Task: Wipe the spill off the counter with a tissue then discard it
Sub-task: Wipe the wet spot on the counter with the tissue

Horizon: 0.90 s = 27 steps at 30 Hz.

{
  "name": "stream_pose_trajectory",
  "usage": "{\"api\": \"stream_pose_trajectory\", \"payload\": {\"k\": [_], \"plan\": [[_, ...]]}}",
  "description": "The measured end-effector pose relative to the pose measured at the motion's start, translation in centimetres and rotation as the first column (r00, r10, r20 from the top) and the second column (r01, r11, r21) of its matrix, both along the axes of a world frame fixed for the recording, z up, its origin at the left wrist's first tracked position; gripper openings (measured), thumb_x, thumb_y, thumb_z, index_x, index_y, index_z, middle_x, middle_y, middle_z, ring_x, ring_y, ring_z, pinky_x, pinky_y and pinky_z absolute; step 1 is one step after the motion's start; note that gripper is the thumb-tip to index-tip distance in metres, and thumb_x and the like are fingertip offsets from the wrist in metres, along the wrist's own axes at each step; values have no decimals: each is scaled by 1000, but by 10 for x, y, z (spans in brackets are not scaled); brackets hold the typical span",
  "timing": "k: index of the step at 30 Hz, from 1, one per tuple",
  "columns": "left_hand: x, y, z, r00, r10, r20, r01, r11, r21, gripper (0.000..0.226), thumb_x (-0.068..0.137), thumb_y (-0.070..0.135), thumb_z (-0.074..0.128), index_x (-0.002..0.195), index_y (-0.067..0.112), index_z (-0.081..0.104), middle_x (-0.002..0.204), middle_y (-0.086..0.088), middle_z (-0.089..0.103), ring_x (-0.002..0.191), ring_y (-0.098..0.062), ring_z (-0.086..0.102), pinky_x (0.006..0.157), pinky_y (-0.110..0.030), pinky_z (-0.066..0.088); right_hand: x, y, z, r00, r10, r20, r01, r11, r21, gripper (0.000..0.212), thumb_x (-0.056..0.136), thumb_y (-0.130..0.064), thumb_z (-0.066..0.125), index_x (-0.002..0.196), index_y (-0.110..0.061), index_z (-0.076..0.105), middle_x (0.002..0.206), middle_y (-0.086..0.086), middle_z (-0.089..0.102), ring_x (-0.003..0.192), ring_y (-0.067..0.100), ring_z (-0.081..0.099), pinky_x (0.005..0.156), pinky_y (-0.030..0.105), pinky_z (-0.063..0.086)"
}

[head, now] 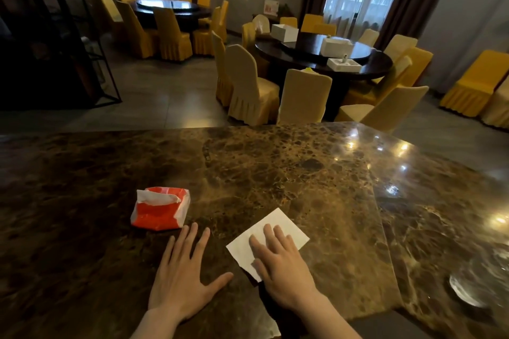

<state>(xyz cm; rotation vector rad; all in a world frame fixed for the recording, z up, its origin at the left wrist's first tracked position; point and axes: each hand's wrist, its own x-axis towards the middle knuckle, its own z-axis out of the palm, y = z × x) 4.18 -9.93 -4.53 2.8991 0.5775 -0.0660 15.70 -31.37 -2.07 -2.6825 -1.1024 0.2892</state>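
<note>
A white square tissue [278,224] lies flat on the brown marble counter [275,168]. My right hand [278,267] rests palm down on the tissue's near half, fingers together and flat, pressing it to the stone. My left hand [184,270] lies flat on the bare counter just left of the tissue, fingers spread, holding nothing. A red and white tissue pack [161,208] with a sheet sticking out of its top stands beyond my left hand. I cannot make out any spill on the glossy surface.
The counter's far edge runs across the middle of the view. Beyond it lie a tiled floor and round dark dining tables [325,55] ringed by yellow-covered chairs [303,96]. A dark metal shelf frame [91,58] stands at the left. No bin is in view.
</note>
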Motion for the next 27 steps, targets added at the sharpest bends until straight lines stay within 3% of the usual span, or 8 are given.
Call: {"api": "stream_pose_trajectory", "payload": {"k": [3, 9, 11, 15, 17, 19, 22, 27], "plan": [[0, 0, 0, 1000, 3, 12, -3, 1000, -15, 120, 64, 107, 2, 160, 37, -15, 169, 7, -23, 151, -11, -30, 125, -38, -18, -3, 8, -12, 999, -2, 46, 1, 1000, 5, 54, 107, -50, 23, 159, -41, 12, 171, 2, -3, 156, 27, -12, 123, 43, -8], [-3, 0, -1, 999, -3, 47, 4, 999, -32, 119, 66, 107, 6, 160, 37, -16, 169, 8, -23, 150, -9, -32, 125, -39, -16, 33, -32, -16, 931, -362, 40, 363, 931, -30, 56, 107, -51, 19, 160, -39, 8, 171, 5, -5, 156, 27, -10, 127, 47, 1], [-3, 0, -1, 999, -7, 50, 8, 1000, -26, 119, 66, 107, 5, 160, 37, -15, 169, 7, -23, 151, -10, -31, 126, -40, -15, 33, -33, -17, 914, -404, 45, 406, 911, -67, 57, 107, -49, 17, 161, -35, 3, 171, 8, -7, 156, 30, -12, 126, 49, 1], [-2, 0, -2, 999, -5, 40, 6, 1000, -27, 121, 64, 108, 3, 159, 36, -18, 169, 7, -25, 150, -10, -32, 127, -41, -15, 5, 3, -18, 972, -226, 58, 228, 974, -15, 60, 107, -45, 18, 161, -27, 0, 171, 5, -9, 155, 29, -16, 125, 47, -7], [-2, 0, -2, 999, -7, 31, 8, 1000, -24, 124, 62, 110, 6, 159, 36, -17, 168, 6, -25, 151, -11, -30, 126, -41, -16, -13, 21, -20, 996, -70, 50, 69, 998, 4, 61, 106, -46, 17, 161, -27, 0, 170, -1, -12, 153, 24, -23, 123, 43, -15], [-2, 1, -2, 999, -8, 35, 9, 1000, -20, 127, 60, 111, 9, 159, 35, -18, 168, 6, -25, 151, -12, -30, 124, -40, -17, -19, 24, -22, 999, -27, 41, 27, 1000, -1, 61, 105, -50, 14, 161, -32, -1, 169, -5, -13, 152, 20, -26, 122, 40, -19], [-2, 1, -1, 997, -8, 77, 12, 999, -51, 127, 61, 111, 15, 158, 35, -14, 168, 7, -21, 151, -10, -28, 123, -37, -20, 2, 0, -17, 985, -172, 29, 172, 985, 3, 59, 105, -54, 16, 160, -38, 2, 168, -7, -13, 154, 18, -19, 124, 38, -12], [-3, 0, 0, 997, -19, 74, 22, 999, -42, 126, 62, 111, 17, 157, 35, -15, 168, 6, -22, 151, -11, -29, 124, -39, -18, 35, -32, -8, 904, -428, -4, 426, 900, -97, 61, 107, -50, 16, 161, -29, -3, 170, 6, -12, 156, 25, -14, 127, 45, -2]]}}
